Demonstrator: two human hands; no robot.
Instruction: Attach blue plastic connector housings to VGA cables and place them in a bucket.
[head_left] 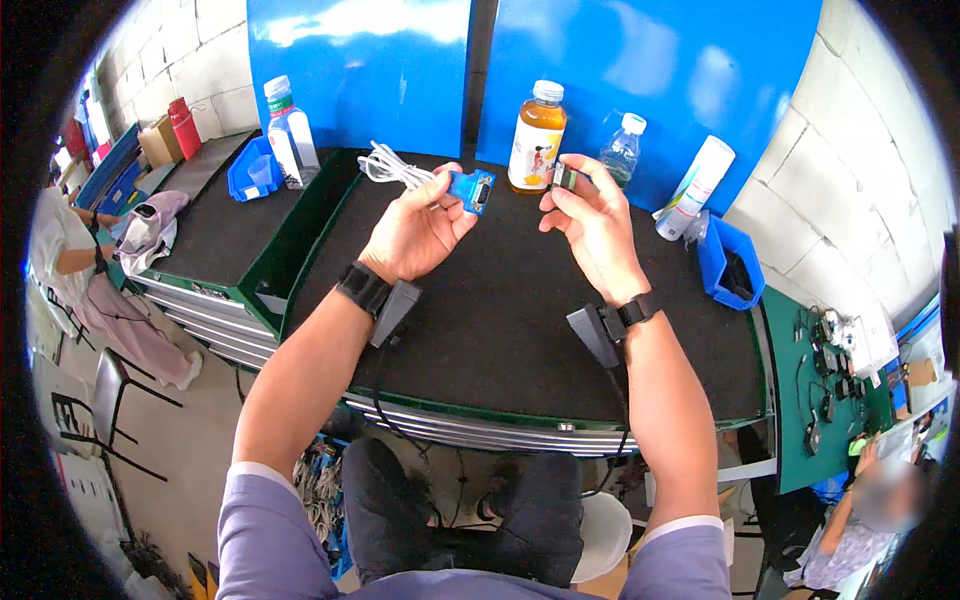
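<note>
Above the black work mat [480, 290], my left hand [418, 225] is closed on a blue cable connector [472, 190], pinched between thumb and fingers. Its metal multi-pin end points right, and a coiled white cable [392, 167] sticks out on the other side of the hand. My right hand [592, 208] pinches a small connector piece [564, 177] with a metal edge and a greenish part, held upright between thumb and forefinger. The two pieces are apart, with a gap between the hands. Each wrist wears a black strap with a dark device.
Behind the hands stand an amber drink bottle [537, 140], a clear bottle [622, 150] and a white spray can [694, 190]. Blue bins sit at right [728, 262] and left [255, 170], beside a labelled bottle [290, 135]. Other people are at the far left and lower right.
</note>
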